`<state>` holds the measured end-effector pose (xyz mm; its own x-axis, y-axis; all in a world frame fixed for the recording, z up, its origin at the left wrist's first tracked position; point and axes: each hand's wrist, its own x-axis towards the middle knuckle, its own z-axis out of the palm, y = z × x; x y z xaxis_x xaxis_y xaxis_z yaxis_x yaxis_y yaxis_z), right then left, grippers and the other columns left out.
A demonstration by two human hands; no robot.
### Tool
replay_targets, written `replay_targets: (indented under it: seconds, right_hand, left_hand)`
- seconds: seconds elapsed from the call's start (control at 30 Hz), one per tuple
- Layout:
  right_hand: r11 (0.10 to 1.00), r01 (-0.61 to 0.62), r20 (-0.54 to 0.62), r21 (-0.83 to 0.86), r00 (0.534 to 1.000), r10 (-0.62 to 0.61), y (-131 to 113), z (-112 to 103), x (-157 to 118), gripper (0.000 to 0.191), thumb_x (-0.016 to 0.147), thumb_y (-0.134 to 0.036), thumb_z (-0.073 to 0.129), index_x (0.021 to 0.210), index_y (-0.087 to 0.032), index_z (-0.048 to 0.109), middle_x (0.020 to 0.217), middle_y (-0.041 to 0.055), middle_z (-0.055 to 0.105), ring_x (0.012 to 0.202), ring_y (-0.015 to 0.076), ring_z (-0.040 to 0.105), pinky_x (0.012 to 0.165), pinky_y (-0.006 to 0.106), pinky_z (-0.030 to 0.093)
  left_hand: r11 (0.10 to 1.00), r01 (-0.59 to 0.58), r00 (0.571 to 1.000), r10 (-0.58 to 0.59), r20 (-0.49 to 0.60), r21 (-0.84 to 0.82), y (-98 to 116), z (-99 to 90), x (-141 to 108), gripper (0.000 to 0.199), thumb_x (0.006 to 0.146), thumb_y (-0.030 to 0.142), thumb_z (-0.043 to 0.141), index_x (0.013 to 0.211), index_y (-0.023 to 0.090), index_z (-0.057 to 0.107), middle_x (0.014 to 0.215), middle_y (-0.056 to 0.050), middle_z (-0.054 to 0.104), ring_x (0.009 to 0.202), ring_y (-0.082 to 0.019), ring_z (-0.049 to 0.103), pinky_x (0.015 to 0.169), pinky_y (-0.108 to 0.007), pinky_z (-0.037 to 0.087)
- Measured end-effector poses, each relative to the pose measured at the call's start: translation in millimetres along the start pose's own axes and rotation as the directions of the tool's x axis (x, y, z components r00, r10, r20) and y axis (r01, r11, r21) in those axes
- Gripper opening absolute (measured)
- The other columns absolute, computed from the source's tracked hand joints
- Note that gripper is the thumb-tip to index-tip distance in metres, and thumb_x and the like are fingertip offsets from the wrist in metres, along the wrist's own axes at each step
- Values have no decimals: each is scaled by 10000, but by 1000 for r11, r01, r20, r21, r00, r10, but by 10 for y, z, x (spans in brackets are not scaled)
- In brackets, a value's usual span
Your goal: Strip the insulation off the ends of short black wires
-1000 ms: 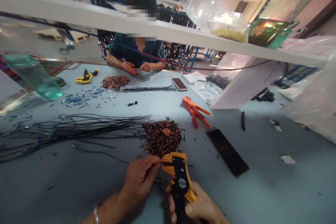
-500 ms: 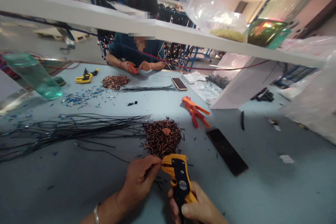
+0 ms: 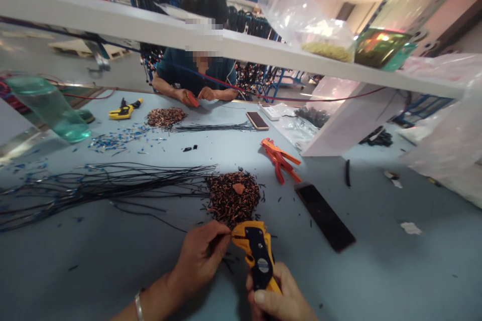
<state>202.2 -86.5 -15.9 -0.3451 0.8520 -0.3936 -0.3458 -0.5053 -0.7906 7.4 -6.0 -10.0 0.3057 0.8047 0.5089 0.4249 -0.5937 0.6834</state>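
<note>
My right hand (image 3: pixel 276 291) is wrapped round the handles of a yellow and black wire stripper (image 3: pixel 259 251), low in the middle of the head view. At the tool's jaws, my left hand (image 3: pixel 203 253) pinches a thin black wire (image 3: pixel 165 223) between thumb and fingertips; the wire trails off to the left. Just beyond the jaws lies a pile of short black and copper-coloured scraps (image 3: pixel 233 195). A bundle of long black wires (image 3: pixel 105 183) stretches left from that pile.
Orange-red pliers (image 3: pixel 280 159) and a black phone (image 3: pixel 326 216) lie to the right. A white shelf (image 3: pixel 256 49) crosses above the table. Across the table, a person's hands (image 3: pixel 198 96) hold a red tool. A green bottle (image 3: pixel 48 108) leans at the left.
The stripper's handles have drawn closer together in my right hand, and the tool has tilted slightly. My left hand stays almost in place at the jaws.
</note>
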Motion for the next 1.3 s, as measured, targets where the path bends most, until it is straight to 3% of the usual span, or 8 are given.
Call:
replay_targets:
  seconds: [0.1, 0.23, 0.63, 0.9, 1.0, 1.1, 1.2, 1.3]
  right_hand:
    - [1000, -13, -20, -12, 1000, 12, 28, -48, 18, 502, 681, -508, 778, 894, -161, 483, 485, -80, 539, 367, 63, 457, 413, 198, 356]
    - [1000, 19, -18, -13, 1000, -19, 11, -86, 35, 474, 697, -482, 771, 894, -160, 485, 473, -72, 551, 349, 62, 461, 392, 185, 355]
    - [949, -4, 65, 314, 998, -18, -81, -152, 93, 325, 638, -294, 809, 816, -132, 590, 486, -44, 560, 292, 50, 436, 309, 171, 406]
    - [926, -34, 166, 375, 986, -31, -193, -178, 114, 231, 678, -242, 734, 847, -119, 636, 518, -38, 546, 287, 39, 386, 283, 170, 397]
    - [923, -10, 102, 385, 994, -32, -355, -222, 12, 235, 672, -253, 732, 849, -121, 652, 530, -49, 517, 312, 34, 369, 301, 164, 390]
    - [887, 244, -202, 392, 964, -176, -466, -281, -90, 195, 780, -294, 660, 911, -151, 652, 616, -44, 503, 412, 35, 415, 407, 150, 425]
    - [924, 154, -113, 350, 986, -122, -426, -283, -84, 272, 692, -281, 740, 906, -142, 646, 607, -22, 551, 407, 77, 472, 389, 211, 438]
    - [980, 60, 58, 187, 996, -72, -313, -222, 0, 450, 614, -348, 816, 957, -120, 634, 704, 32, 641, 536, 150, 609, 529, 297, 512]
  left_hand:
    - [998, 5, 1000, -5, 0, 60, -36, 3, -1, 127, 909, 207, 531, 841, 189, 637, 668, 15, 658, 582, -105, 615, 572, -186, 451]
    - [997, 16, 1000, -16, 0, 73, -64, -1, -2, 127, 914, 218, 533, 849, 189, 639, 671, 13, 661, 588, -105, 626, 570, -185, 457]
    - [986, -111, 991, 119, -61, 121, 102, -4, 52, 135, 886, 103, 500, 875, 195, 598, 594, 41, 620, 471, -83, 547, 493, -180, 377]
    - [970, -162, 983, 175, -58, 179, 156, 9, 50, 146, 903, 114, 452, 836, 180, 564, 543, 37, 571, 449, -98, 533, 488, -210, 372]
    - [963, -194, 977, 206, -48, 189, 167, -15, 13, 154, 902, 107, 440, 839, 180, 561, 547, 34, 574, 444, -101, 533, 485, -215, 379]
    - [961, -186, 978, 201, -55, 205, 173, -36, -17, 144, 894, 94, 452, 865, 179, 564, 578, 28, 603, 456, -98, 546, 493, -210, 395]
    - [961, -173, 978, 194, -81, 213, 172, -30, -9, 140, 896, 93, 459, 875, 179, 567, 565, 31, 600, 454, -100, 552, 489, -205, 402]
    - [961, -154, 977, 183, -112, 229, 153, -16, 9, 138, 906, 108, 469, 896, 170, 592, 595, 18, 640, 477, -103, 589, 503, -200, 424]
